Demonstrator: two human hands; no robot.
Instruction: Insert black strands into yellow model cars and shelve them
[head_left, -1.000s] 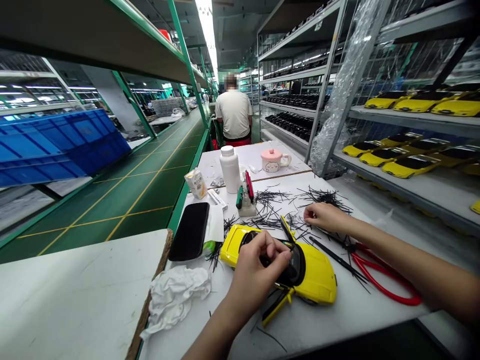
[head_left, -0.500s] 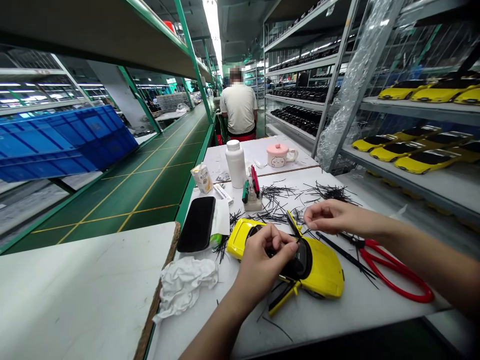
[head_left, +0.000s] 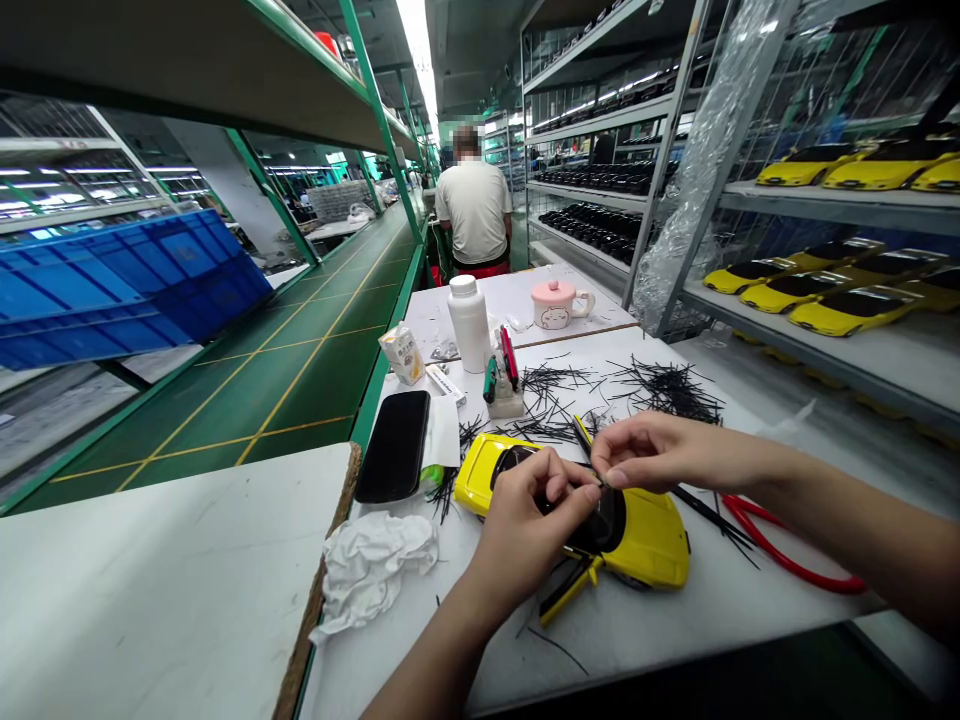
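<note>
A yellow toy car [head_left: 645, 545] with a dark roof lies on the white worktable [head_left: 697, 610], its doors swung open. My left hand [head_left: 529, 525] rests on the car's roof, fingers curled and pinched over the windscreen area. My right hand [head_left: 649, 455] hovers just above the car, thumb and fingers pinched together on a thin black strip too small to make out clearly. The fingertips of both hands nearly meet over the roof. Loose black strips [head_left: 660, 385] are scattered on the table behind the car.
Red-handled cutters [head_left: 787, 560] lie right of the car. A black phone [head_left: 394, 445], crumpled white cloth [head_left: 379, 565], white bottle [head_left: 469, 325], pink mug [head_left: 559, 305] and small carton [head_left: 403, 353] stand around. Shelves of yellow cars [head_left: 840, 310] run on the right. A person [head_left: 472, 210] stands far back.
My right hand left the pile of black strips and came back toward me, over the car, until its pinched fingers met my left hand. The left hand stayed on the roof.
</note>
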